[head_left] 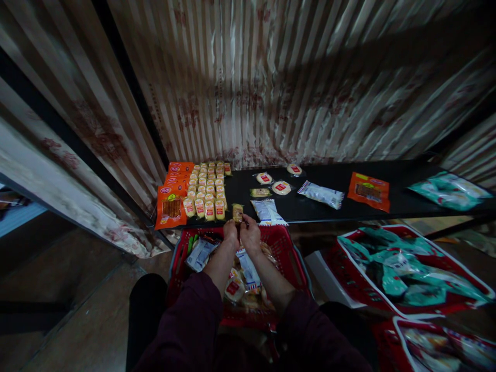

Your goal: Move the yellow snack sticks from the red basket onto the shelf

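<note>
My left hand [231, 231] and my right hand [250, 233] are held together at the front edge of a low black shelf [341, 188], both pinched on one small yellow snack packet [237, 212]. Just left of it, several matching yellow packets [206, 191] lie in neat rows. Below my hands sits a red basket [289, 253] full of mixed snack packets.
Orange packets [171, 204] lie left of the rows. Round snacks [281, 187], white packets [321, 194], another orange packet [368, 191] and a teal bag [450, 190] are spread along the shelf. Two red baskets [403, 310] with teal bags stand at the right. A striped curtain hangs behind.
</note>
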Demonstrator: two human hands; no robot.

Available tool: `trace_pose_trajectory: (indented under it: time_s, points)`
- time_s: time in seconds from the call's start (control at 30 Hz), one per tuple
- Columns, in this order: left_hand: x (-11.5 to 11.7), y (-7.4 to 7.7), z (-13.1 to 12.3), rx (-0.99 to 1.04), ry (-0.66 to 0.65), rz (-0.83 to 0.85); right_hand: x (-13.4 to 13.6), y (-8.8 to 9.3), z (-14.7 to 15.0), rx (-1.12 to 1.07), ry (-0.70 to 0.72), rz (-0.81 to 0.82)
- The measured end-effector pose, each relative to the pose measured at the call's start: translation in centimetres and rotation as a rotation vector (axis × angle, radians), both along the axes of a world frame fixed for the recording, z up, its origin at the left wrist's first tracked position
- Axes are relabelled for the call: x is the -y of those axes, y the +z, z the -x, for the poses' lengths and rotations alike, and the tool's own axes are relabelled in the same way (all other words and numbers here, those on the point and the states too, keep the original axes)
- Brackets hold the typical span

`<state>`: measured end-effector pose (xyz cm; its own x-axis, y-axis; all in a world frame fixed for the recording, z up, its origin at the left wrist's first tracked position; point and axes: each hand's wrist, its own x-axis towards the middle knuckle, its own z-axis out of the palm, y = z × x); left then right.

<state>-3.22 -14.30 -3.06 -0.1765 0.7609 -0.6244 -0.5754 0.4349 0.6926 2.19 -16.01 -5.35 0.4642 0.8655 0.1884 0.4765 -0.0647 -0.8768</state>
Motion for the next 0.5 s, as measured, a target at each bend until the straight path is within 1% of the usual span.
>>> trace_pose_trajectory:
  time_s: [0.13,0.23,0.33,0.5]
  points:
    - [0.11,-0.35,-0.14,0.044,-0.010,-0.059,0.24,0.47,-0.14,0.060,0.054,0.048]
    - [0.15,-0.55,-0.11,0.103,-0.003,-0.107,0.31,0.69,-0.22,0.060,0.059,0.071]
    - [0.17,-0.65,-0.03,0.137,0.006,-0.114,0.24,0.87,-0.25,0.063,0.070,0.073]
    - [0.15,-0.96,0.09,0.106,-0.017,-0.141,-0.02,1.03,-0.22,0.074,0.043,0.076]
